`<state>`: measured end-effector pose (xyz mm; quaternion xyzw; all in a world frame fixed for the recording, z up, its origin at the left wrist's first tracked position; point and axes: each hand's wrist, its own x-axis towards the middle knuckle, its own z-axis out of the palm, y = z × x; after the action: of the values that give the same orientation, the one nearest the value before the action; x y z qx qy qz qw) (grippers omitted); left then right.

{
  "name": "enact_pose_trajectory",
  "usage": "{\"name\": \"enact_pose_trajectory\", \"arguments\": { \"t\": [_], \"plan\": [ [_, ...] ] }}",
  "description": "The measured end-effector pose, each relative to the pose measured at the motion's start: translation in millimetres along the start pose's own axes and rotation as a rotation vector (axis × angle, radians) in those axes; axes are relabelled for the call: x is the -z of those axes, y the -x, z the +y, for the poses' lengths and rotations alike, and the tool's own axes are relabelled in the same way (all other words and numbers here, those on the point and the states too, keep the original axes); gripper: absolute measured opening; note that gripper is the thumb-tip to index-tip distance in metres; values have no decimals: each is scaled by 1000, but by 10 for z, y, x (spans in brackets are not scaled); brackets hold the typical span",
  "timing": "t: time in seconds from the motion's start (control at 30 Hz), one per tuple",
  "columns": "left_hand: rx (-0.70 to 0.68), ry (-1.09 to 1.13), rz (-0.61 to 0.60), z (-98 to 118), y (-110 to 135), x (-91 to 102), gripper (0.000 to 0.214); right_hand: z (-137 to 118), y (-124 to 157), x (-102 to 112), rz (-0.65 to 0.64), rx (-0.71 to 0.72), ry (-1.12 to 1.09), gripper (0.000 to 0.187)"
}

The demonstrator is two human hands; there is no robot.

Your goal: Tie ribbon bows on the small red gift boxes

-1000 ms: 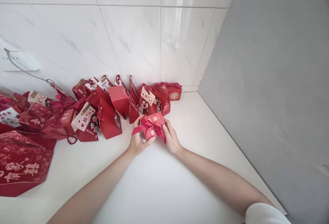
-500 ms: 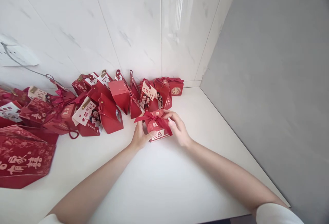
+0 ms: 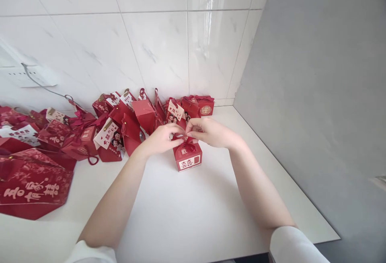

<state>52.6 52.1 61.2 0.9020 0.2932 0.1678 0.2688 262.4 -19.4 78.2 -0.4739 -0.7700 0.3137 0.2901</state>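
Note:
A small red gift box [image 3: 188, 161] with white character panels stands upright on the white table, a dark red ribbon [image 3: 187, 148] across its top. Both hands are raised over it, their fingertips almost meeting. My left hand [image 3: 164, 137] reaches in from the left, its thumb and fingers closed around the ribbon at the box's top. Opposite it, my right hand [image 3: 212, 132] pinches the ribbon between thumb and curled fingers. The fingers partly hide the ribbon ends and the back of the box.
Several red gift boxes [image 3: 109, 140] with cards and ribbons crowd along the tiled wall [image 3: 153, 54]. A larger red box [image 3: 37, 182] sits at the left. A grey panel [image 3: 310, 78] borders the white table [image 3: 193, 218] on the right. A cable [image 3: 45, 87] runs from a wall socket.
My hands have left the sides of the gift box and come up to the ribbon on top. The bow's long tails no longer lie spread over the box. The view has shifted slightly.

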Motion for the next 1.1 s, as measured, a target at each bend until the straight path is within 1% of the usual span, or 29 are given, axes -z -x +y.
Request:
{"name": "enact_pose_trajectory", "arguments": {
  "t": [0.07, 0.13, 0.23, 0.3, 0.37, 0.43, 0.53, 0.63, 0.7, 0.77, 0.8, 0.87, 0.93, 0.97, 1.0, 1.03, 1.1],
  "plan": [
    [6, -14, -58, -71, -12, -88, 22, -9, -9, -53, 38, 34, 19, 11],
    [21, -7, -80, -150, -12, -146, 19, 20, -8, -85, 86, 48, 1, 12],
    [64, 25, -90, -246, -12, -170, 17, 97, -24, -104, 158, 57, -45, 13],
    [85, 59, -140, -279, -18, -174, 17, 155, -67, -127, 217, 73, -42, 12],
    [91, 80, -197, -279, -26, -183, 18, 219, -138, -172, 285, 85, -28, 12],
    [97, 75, -226, -246, -28, -191, 18, 293, -218, -232, 342, 83, 12, 13],
    [125, 36, -239, -159, -8, -162, 18, 404, -291, -285, 366, 58, 155, 14],
    [163, 11, -257, -68, 47, -53, 20, 443, -249, -226, 298, 23, 270, 17],
    [204, -2, -280, -20, 101, 47, 32, 394, -166, -131, 256, 24, 281, 18],
    [238, -22, -301, 20, 157, 142, 39, 286, -64, -26, 235, 50, 251, 16],
    [245, -32, -299, 36, 183, 182, 38, 218, -13, 18, 227, 64, 227, 14],
    [250, -52, -263, 60, 224, 239, 32, 72, 78, 74, 225, 82, 176, 10],
    [255, -64, -226, 75, 249, 268, 33, -61, 152, 82, 206, 94, 119, 9],
    [256, -66, -220, 79, 254, 272, 34, -116, 183, 72, 167, 101, 87, 10],
    [249, -66, -225, 82, 254, 271, 34, -162, 211, 57, 102, 111, 52, 11],
    [230, -66, -232, 84, 248, 264, 34, -197, 237, 41, 2, 123, 14, 13],
    [174, -79, -222, 88, 224, 236, 33, -238, 283, 18, -261, 144, -54, 19]
  ]
}}
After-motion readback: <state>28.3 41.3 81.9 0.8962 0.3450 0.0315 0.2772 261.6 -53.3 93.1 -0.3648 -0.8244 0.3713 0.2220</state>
